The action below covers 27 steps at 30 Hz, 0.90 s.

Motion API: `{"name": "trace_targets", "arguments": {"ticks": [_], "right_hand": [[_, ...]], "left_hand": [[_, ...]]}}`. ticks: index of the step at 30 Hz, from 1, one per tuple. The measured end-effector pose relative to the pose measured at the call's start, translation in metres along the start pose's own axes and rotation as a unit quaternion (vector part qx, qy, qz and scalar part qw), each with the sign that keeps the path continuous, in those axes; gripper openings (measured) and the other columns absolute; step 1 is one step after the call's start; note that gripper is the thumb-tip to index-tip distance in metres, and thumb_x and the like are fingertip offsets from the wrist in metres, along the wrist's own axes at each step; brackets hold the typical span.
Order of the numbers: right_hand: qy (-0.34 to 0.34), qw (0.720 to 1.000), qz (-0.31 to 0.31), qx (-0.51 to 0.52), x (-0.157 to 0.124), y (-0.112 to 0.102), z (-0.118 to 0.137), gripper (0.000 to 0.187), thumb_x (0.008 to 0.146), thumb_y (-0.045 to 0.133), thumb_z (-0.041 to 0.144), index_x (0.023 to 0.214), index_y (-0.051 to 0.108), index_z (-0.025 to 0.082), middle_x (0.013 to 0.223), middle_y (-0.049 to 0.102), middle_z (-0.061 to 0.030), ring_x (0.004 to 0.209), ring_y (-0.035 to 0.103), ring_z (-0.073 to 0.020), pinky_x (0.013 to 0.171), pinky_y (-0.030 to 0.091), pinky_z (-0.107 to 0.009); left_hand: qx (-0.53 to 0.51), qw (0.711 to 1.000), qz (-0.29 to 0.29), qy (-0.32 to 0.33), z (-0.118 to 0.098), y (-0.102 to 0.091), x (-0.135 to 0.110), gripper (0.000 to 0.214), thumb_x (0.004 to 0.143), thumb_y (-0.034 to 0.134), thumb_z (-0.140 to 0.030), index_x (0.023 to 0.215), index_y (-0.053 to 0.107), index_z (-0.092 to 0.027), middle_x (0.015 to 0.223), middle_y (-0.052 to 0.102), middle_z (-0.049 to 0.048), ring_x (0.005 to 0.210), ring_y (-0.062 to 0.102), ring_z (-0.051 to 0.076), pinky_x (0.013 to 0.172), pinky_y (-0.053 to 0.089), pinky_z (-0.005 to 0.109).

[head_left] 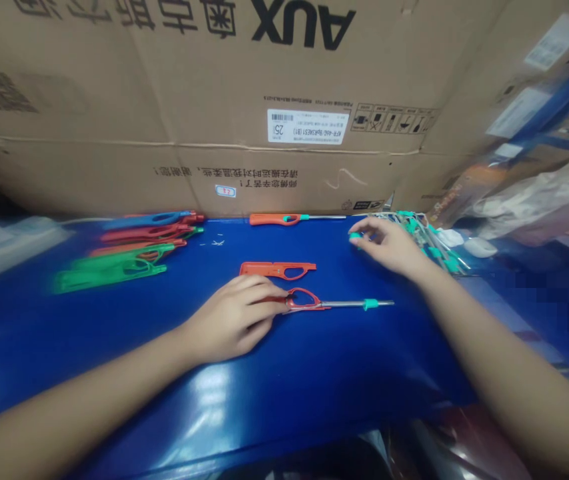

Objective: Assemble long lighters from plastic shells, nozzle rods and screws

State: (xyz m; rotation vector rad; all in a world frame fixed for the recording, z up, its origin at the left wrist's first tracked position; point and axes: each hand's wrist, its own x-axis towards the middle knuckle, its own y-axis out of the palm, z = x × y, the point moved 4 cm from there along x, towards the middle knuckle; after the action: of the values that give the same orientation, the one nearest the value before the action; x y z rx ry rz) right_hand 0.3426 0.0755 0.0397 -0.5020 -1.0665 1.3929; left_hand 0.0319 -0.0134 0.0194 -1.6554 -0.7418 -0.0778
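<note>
My left hand [232, 317] lies on the blue table [274, 373] with its fingers closed over the handle of a red long-nosed lighter [314, 303], whose metal tube with a green collar points right. My right hand [389, 243] reaches to the far right and pinches a small green part [354, 235] beside a pile of green-tipped metal tubes [429, 240]. An orange lighter shell half [277, 269] lies just beyond my left hand.
Several red, green and blue lighter shells [134, 250] lie at the table's left. An assembled orange lighter [289, 219] rests against the large cardboard box [264, 100] behind the table. Plastic bags [529, 200] and blue shelving sit at the right.
</note>
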Motion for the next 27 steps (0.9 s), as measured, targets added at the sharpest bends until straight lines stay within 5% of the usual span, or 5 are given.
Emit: {"name": "trace_targets", "arguments": {"ticks": [6,10,16,23,27], "right_hand": [[-0.183,0.972,0.144,0.023,-0.021,0.028,0.045,0.025,0.093,0.055,0.022,0.115,0.066,0.021,0.117,0.067,-0.0093,0.104,0.064,-0.0223,0.094,0.052,-0.039],[-0.164,0.978,0.128,-0.006,-0.023,0.025,0.043,0.04,0.09,0.061,0.025,0.13,0.057,0.02,0.12,0.064,-0.0108,0.099,0.064,-0.022,0.088,0.053,-0.038],[-0.134,0.977,0.157,-0.044,-0.022,0.027,0.038,0.025,0.091,0.056,0.017,0.114,0.064,0.018,0.087,0.069,-0.0049,0.076,0.064,-0.0186,0.071,0.049,-0.032],[-0.123,0.982,0.142,0.015,-0.021,0.027,0.042,0.019,0.092,0.052,0.018,0.093,0.07,0.02,0.098,0.073,-0.0062,0.088,0.067,-0.0194,0.081,0.049,-0.032],[-0.061,0.988,0.141,-0.012,-0.021,0.033,0.036,0.015,0.089,0.054,0.018,0.097,0.066,0.02,0.083,0.071,-0.0032,0.075,0.064,-0.0183,0.069,0.046,-0.03]], "left_hand": [[-0.003,1.0,-0.002,-0.026,0.003,0.002,0.001,0.034,0.095,0.053,-0.012,0.124,0.066,-0.026,0.125,0.07,0.005,0.114,0.062,0.022,0.096,0.05,0.039],[0.002,0.999,-0.016,-0.045,0.005,0.001,0.001,0.031,0.095,0.054,-0.013,0.121,0.067,-0.024,0.124,0.07,0.0044,0.112,0.064,0.022,0.095,0.05,0.039],[0.002,0.998,-0.034,-0.056,0.006,0.0,0.001,0.029,0.094,0.055,-0.013,0.118,0.068,-0.024,0.12,0.071,0.0053,0.11,0.065,0.022,0.094,0.051,0.039],[-0.001,0.998,-0.031,-0.057,0.006,0.0,0.001,0.029,0.094,0.055,-0.013,0.118,0.068,-0.023,0.119,0.071,0.0057,0.109,0.066,0.022,0.093,0.051,0.039],[-0.003,0.998,-0.031,-0.053,0.005,0.0,0.002,0.029,0.094,0.055,-0.013,0.118,0.068,-0.023,0.119,0.071,0.0057,0.108,0.066,0.022,0.094,0.051,0.039]]}}
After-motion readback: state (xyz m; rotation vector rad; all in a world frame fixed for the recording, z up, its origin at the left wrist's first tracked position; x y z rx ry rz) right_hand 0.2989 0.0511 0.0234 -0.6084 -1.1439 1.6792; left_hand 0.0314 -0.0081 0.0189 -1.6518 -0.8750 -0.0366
